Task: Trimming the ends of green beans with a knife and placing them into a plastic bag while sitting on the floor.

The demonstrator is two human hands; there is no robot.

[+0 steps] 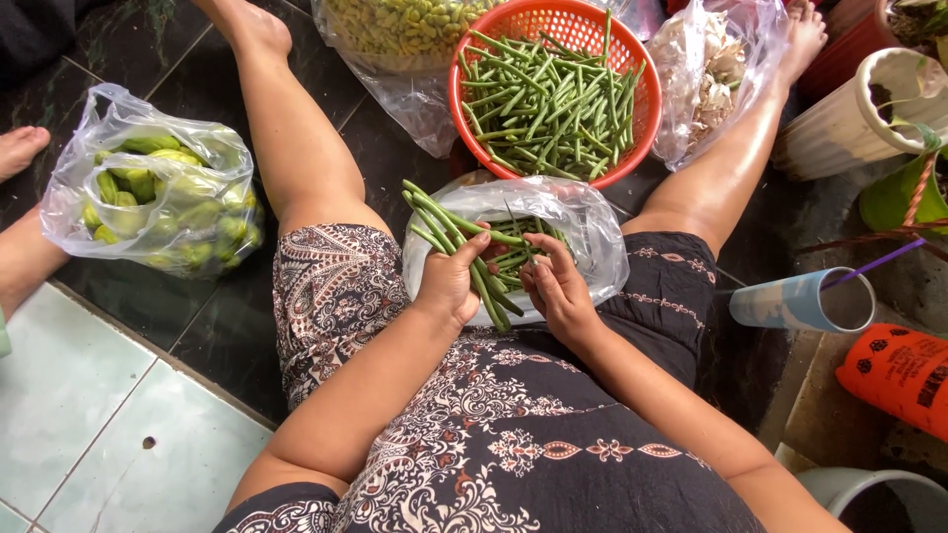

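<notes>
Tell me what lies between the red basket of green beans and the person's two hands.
In the head view, a clear plastic bag with green beans in it lies between the red basket and the hands; left hand grips a bean bunch, right hand reaches in.

Dark green marbled floor tiles (128, 39), pale green tiles (69, 395) at lower left, white plant pot (849, 118) at right, soft daylight

We are seeing the dark tiled floor (148, 296) bearing a red basket (462, 59) of beans, a bag of green fruit (153, 192), two more filled bags (395, 39) (711, 69) and a pale pot (849, 118).
</notes>
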